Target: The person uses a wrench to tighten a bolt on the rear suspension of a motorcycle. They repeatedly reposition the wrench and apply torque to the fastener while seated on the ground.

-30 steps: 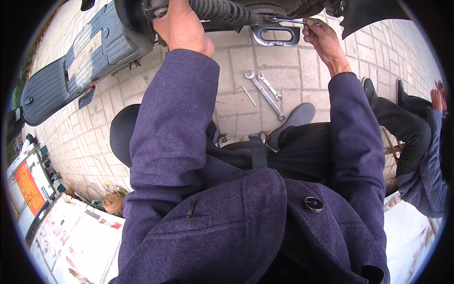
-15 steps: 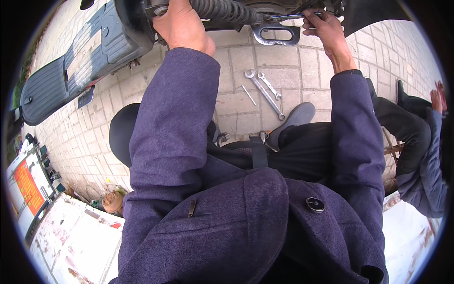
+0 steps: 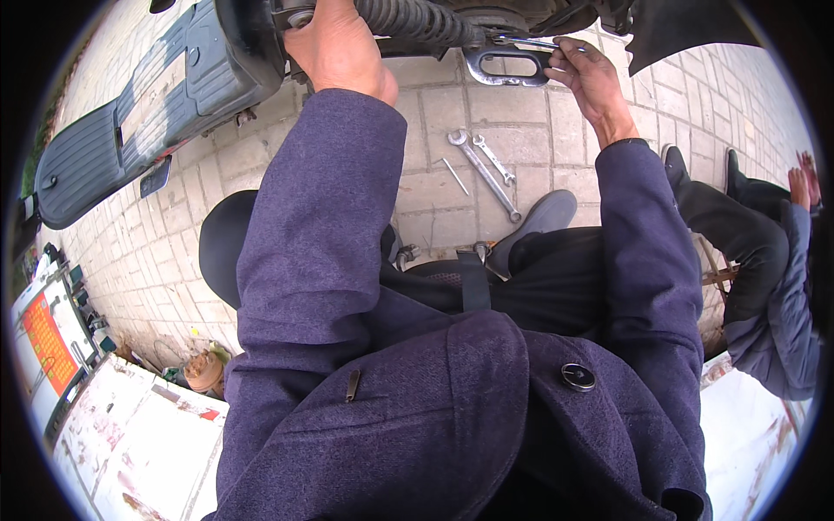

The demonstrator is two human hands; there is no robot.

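Observation:
At the top, my left hand (image 3: 341, 54) is raised against dark vehicle parts, beside a black coil-spring shock absorber (image 3: 417, 22). Its fingers run out of the picture, so their grip is hidden. My right hand (image 3: 592, 85) pinches the end of a slim, shiny metal wrench (image 3: 532, 42) between thumb and fingers. The wrench's far end reaches left among the parts by the spring's lower end, where its head is hard to make out. Just below the wrench is a dark metal footrest-like plate (image 3: 476, 68) with an oblong slot.
Two wrenches, a larger one (image 3: 486, 176) and a smaller one (image 3: 495, 160), lie on the paving with a thin pale rod (image 3: 456, 176). A ridged grey footboard (image 3: 161, 95) stretches leftward. Another person's legs (image 3: 738, 221) are at the right. A brown pot (image 3: 205, 372) stands lower left.
My right hand has shifted left and slightly down, with the wrench's near end in its fingers. My left hand stays in nearly the same place.

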